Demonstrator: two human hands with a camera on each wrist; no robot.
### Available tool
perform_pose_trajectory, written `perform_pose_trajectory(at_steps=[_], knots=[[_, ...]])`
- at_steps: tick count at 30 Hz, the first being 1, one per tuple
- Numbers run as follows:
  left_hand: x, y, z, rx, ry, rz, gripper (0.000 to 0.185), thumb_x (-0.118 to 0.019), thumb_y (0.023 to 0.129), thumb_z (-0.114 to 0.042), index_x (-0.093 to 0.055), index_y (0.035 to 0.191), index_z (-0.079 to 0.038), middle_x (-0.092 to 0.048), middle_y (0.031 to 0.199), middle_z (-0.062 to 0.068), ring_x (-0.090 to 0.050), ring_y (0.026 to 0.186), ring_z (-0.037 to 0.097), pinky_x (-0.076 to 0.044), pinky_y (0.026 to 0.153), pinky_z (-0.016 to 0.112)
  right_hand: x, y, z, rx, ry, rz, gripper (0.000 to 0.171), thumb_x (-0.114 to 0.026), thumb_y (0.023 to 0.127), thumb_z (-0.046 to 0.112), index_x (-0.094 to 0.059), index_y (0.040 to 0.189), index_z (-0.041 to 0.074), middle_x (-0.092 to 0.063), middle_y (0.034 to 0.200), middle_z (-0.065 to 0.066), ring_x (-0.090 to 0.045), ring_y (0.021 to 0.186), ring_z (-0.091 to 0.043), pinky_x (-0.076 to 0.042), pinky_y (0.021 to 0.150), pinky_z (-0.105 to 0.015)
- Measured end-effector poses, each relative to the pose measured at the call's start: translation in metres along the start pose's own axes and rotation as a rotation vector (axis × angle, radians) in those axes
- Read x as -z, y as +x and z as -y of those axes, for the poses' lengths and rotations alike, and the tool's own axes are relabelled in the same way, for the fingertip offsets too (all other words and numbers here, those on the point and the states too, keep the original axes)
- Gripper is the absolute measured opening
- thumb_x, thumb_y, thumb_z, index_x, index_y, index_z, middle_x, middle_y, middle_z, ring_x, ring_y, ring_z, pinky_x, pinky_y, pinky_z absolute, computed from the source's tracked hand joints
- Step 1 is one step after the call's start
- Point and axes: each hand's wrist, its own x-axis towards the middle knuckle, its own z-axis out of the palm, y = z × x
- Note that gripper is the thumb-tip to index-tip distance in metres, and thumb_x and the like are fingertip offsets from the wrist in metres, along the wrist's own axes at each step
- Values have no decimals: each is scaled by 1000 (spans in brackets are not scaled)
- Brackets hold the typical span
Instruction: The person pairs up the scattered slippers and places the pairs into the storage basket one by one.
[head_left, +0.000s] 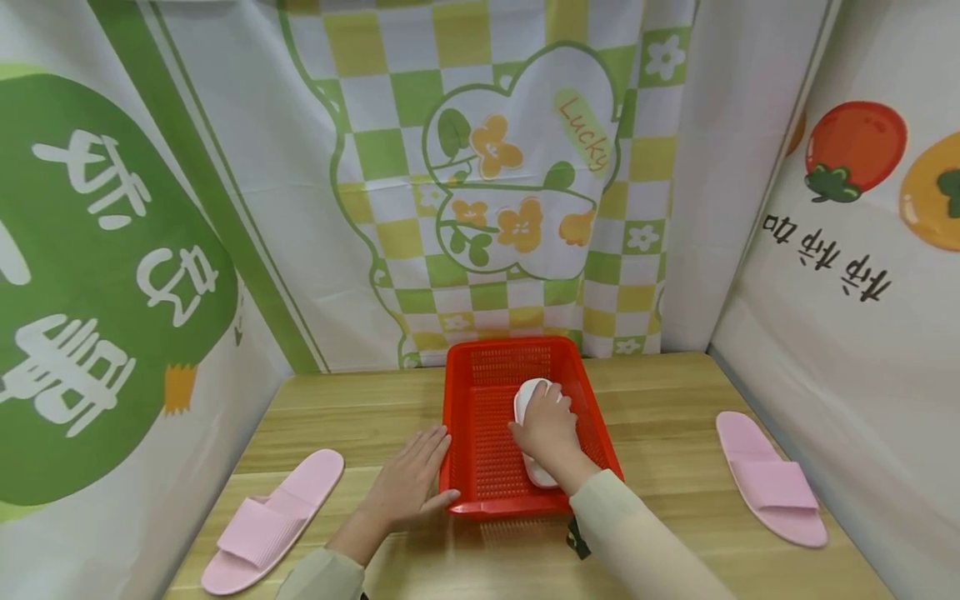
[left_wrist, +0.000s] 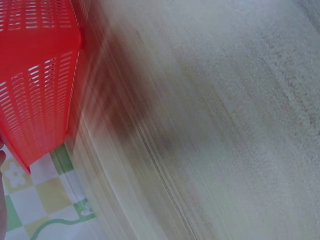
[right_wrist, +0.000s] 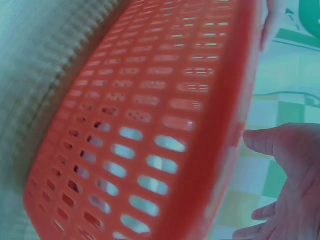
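Note:
A red perforated plastic basket (head_left: 480,500) stands on the wooden table (head_left: 675,392) in the middle. Inside it lies a white slipper-like object (head_left: 531,392), mostly hidden under my right hand (head_left: 547,425), which lies on top of it. In the right wrist view the right hand (right_wrist: 295,170) shows a spread palm beside the basket's wall (right_wrist: 150,125), with nothing curled in it. My left hand (head_left: 408,483) lies flat on the table, fingers straight, its thumb against the basket's front left corner. The left wrist view is blurred and shows the basket's side (left_wrist: 35,85).
One pink slipper (head_left: 273,517) lies at the front left of the table and another pink slipper (head_left: 768,479) at the right. Printed cloth walls close in the table on the left, back and right.

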Motion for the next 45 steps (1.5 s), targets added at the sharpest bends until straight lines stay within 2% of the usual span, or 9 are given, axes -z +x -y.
perform_pose_trajectory(at_steps=[6, 10, 16, 21, 27, 32, 41, 45], knots=[[1, -1, -1, 10, -8, 27, 89, -19, 97, -64, -47, 137, 10, -45, 143, 25, -41, 133, 36, -30, 109, 46, 13, -7, -7, 75, 9, -17, 82, -77, 79, 42, -39, 130, -10, -47, 114, -26, -52, 95, -41, -52, 72, -53], [2, 0, -1, 13, -11, 36, 88, -20, 97, -64, -46, 138, 10, -44, 143, 24, -40, 134, 35, -30, 110, 45, 19, -13, -18, 155, 3, -53, 81, -77, 79, 40, -41, 131, -10, -50, 112, -24, -54, 94, -40, -52, 72, -51], [4, 1, -1, 11, -7, 39, 87, -23, 97, -64, -47, 137, 10, -45, 142, 24, -41, 133, 35, -31, 109, 46, 27, -25, -37, 288, 6, -118, 82, -77, 80, 40, -42, 135, -10, -54, 121, -25, -55, 107, -42, -49, 82, -52], [6, 2, -1, 21, -12, 63, 83, -32, 97, -62, -48, 137, 9, -45, 143, 24, -41, 134, 35, -31, 109, 45, 35, -35, -55, 341, 47, -186, 79, -78, 80, 36, -45, 135, -9, -54, 126, -24, -52, 114, -41, -43, 93, -55], [8, 1, -2, 43, -5, 118, 82, -38, 95, -61, -45, 140, 7, -42, 146, 22, -37, 137, 32, -27, 112, 42, 46, -41, -84, 346, 96, -266, 73, -79, 79, 27, -45, 132, -10, -55, 123, -27, -52, 111, -45, -44, 93, -55], [10, 2, -2, 59, 1, 149, 82, -40, 95, -60, -42, 142, 6, -40, 148, 21, -35, 138, 31, -24, 113, 41, 59, -42, -112, 320, 149, -299, 69, -80, 79, 19, -44, 128, -14, -54, 119, -34, -51, 109, -50, -43, 92, -59], [13, 0, -2, 39, -3, 102, 82, -36, 96, -61, -45, 140, 8, -43, 145, 23, -38, 136, 32, -28, 111, 43, 81, -50, -165, 189, 124, -268, 74, -75, 83, 28, -41, 133, -14, -51, 122, -38, -48, 108, -56, -40, 84, -66], [17, -3, 0, 34, -17, 70, 82, -33, 97, -61, -45, 138, 9, -45, 143, 25, -40, 134, 35, -29, 110, 45, 83, -52, -185, 146, 128, -226, 75, -71, 87, 34, -39, 136, -13, -46, 128, -38, -44, 112, -57, -37, 87, -68]])
